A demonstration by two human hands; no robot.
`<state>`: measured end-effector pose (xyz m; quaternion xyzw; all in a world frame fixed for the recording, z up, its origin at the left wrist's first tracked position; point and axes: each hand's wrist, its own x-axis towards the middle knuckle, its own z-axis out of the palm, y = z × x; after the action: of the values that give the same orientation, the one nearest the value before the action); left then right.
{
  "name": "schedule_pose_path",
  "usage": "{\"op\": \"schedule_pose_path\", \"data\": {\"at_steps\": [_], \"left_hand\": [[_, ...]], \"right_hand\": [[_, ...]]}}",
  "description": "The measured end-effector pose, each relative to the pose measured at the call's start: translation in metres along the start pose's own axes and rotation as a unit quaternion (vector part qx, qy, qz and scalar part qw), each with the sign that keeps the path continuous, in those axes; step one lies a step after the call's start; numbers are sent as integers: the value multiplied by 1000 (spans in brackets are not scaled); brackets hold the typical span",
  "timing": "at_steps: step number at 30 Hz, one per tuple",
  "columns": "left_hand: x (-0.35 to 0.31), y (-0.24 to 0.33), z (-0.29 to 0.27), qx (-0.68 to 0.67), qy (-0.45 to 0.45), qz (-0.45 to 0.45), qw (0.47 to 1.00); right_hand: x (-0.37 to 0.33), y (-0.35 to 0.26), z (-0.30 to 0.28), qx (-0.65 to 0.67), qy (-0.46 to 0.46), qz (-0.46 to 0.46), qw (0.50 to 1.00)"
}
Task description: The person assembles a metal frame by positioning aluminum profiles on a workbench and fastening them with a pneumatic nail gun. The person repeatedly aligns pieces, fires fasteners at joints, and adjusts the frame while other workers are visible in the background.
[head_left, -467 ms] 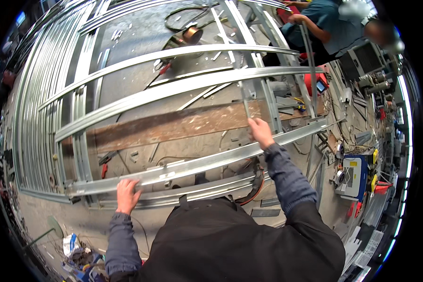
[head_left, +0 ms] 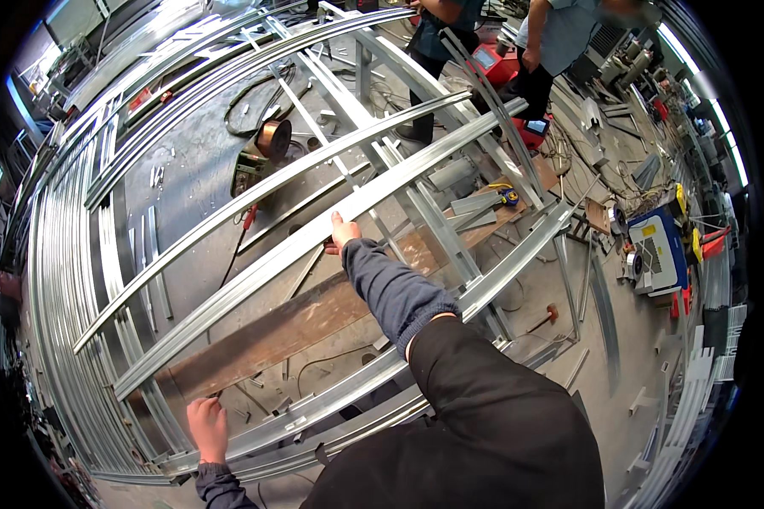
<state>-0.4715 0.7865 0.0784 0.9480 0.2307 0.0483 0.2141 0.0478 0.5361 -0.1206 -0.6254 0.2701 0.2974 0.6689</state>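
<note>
My right hand (head_left: 341, 235) is closed on the near edge of a long pale metal channel (head_left: 416, 166), thumb uppermost; its lower fingers are partly hidden. This channel slants across the frame from lower left to upper right. My left hand (head_left: 209, 431) is raised beside the left part of the nearest channel (head_left: 518, 258), its fingers loosely bent and nothing visible in them. Beyond the gripped piece runs another thin channel (head_left: 314, 161). Under the channels lies a rust-brown plank (head_left: 314, 318).
Stacked metal profiles (head_left: 64, 297) fill the left side. A copper-coloured wire spool (head_left: 273, 140) stands inside the frame. A tape measure (head_left: 508, 197) sits near its right end; a hammer (head_left: 552, 313) lies on the floor by a blue-and-white machine (head_left: 659, 250). Two people (head_left: 560, 38) stand at the far right.
My right hand has left a thin upright strip and reached the middle channel. My left hand has come off the nearest channel. The view has swung, showing more of the people.
</note>
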Motion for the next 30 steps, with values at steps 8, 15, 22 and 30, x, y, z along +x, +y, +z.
{"op": "schedule_pose_path", "data": {"at_steps": [8, 15, 22, 30], "left_hand": [[99, -1, 21, 55, -4, 70, 996], [154, -50, 56, 162, -55, 91, 981], [156, -95, 82, 199, -45, 103, 973], [129, -169, 21, 122, 55, 138, 981]], "right_hand": [[2, 8, -29, 85, -125, -8, 988], [1, -2, -25, 74, -108, 30, 991], [-12, 18, -23, 48, -134, 69, 987], [-110, 50, 37, 104, -205, 53, 972]]}}
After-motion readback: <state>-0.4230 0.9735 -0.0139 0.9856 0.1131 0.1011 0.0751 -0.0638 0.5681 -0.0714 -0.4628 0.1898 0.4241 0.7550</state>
